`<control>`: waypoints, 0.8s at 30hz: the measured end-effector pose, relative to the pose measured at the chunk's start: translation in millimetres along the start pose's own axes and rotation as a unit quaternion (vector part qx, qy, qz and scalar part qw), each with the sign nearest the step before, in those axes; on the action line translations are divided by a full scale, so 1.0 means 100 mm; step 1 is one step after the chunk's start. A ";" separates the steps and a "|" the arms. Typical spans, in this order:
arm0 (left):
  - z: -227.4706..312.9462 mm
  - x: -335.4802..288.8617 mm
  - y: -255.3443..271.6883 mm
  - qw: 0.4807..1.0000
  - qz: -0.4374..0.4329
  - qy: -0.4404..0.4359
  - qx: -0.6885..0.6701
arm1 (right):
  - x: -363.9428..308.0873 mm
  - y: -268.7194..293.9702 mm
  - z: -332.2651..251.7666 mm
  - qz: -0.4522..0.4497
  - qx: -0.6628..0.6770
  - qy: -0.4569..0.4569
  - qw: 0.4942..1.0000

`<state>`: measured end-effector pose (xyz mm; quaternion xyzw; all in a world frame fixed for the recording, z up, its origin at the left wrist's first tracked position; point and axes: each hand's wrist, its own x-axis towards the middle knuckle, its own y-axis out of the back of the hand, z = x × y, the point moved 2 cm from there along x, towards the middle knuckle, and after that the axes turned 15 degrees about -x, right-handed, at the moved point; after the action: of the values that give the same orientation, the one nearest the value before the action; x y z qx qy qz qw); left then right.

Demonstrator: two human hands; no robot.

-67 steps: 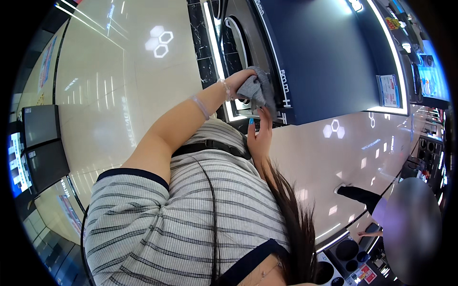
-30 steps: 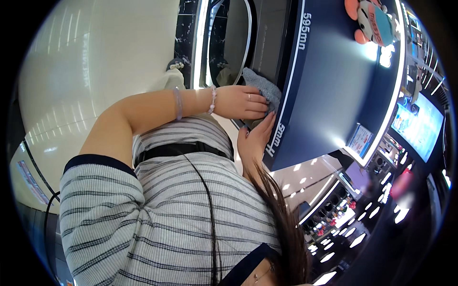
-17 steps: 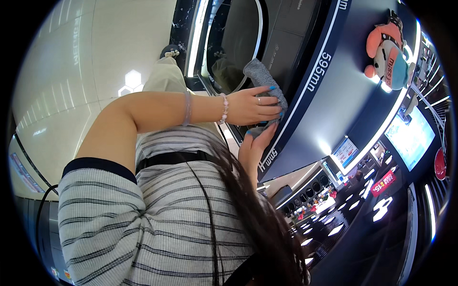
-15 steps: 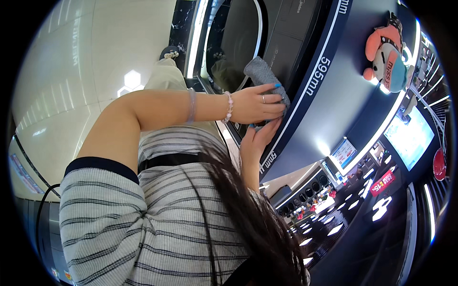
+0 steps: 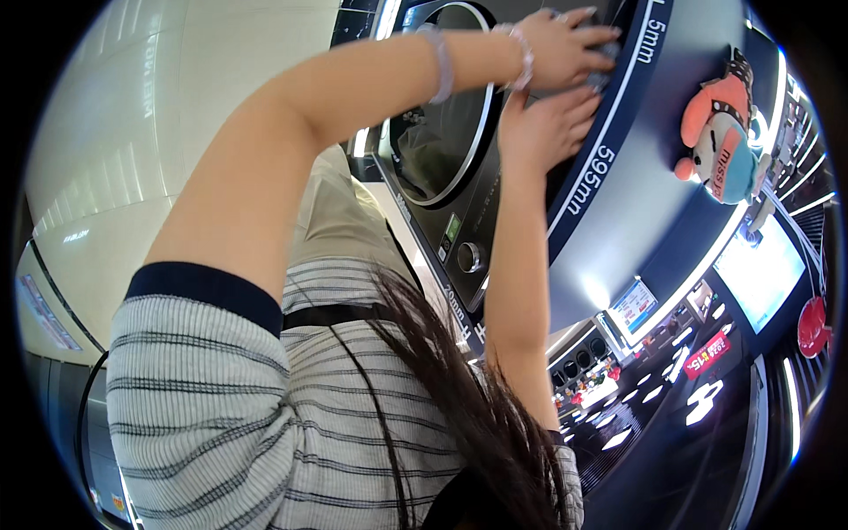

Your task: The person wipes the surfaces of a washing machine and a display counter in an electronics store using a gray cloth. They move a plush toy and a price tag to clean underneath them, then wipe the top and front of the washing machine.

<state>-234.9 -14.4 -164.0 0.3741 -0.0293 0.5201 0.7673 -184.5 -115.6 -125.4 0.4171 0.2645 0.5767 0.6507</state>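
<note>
A front-loading washing machine (image 5: 477, 199) in dark grey, with a round glass door (image 5: 433, 163) and a silver knob (image 5: 469, 257), stands before me. My left hand (image 5: 556, 53), wearing a beaded bracelet, presses over a grey cloth (image 5: 601, 79) near the machine's far upper edge. Its fingers are spread and slightly blurred, and they cover most of the cloth. Just below it, my right hand (image 5: 543, 132) lies with fingers stretched out flat against the dark edge. Whether its fingertips touch the cloth I cannot tell.
A dark ledge (image 5: 609, 177) with white lettering runs along the machine. On it sits a pink and teal plush toy (image 5: 720, 132). A lit screen (image 5: 760, 265) hangs at the right. Pale glossy floor tiles (image 5: 177, 132) lie at the left.
Both hands have moved up and to the right along the machine, taking the cloth with them. The knob, hidden before, now shows. My right forearm is stretched further out.
</note>
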 end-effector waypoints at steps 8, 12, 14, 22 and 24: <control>-1.10 0.69 -0.38 0.998 0.000 0.058 0.001 | 1.14 -0.11 -0.33 0.047 -0.037 0.047 0.997; -1.62 0.25 -1.16 0.992 0.025 0.113 -0.055 | 1.04 -0.39 -0.42 0.112 -0.200 0.225 0.947; -1.42 -0.07 -1.24 0.969 0.024 0.208 -0.133 | 0.81 -0.44 -0.40 0.056 -0.266 0.260 0.927; -0.52 -1.46 -1.42 0.964 -0.014 0.266 0.021 | -0.51 -0.61 -0.14 -0.101 -0.293 0.308 0.899; -0.27 -1.71 -1.43 0.970 0.076 0.232 0.011 | -0.78 -0.61 -0.07 -0.118 -0.287 0.311 0.898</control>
<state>-205.0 -156.8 -335.1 0.2488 0.1271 0.6495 0.7072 -172.9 -188.8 -191.3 -0.0233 0.3236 0.6471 0.6900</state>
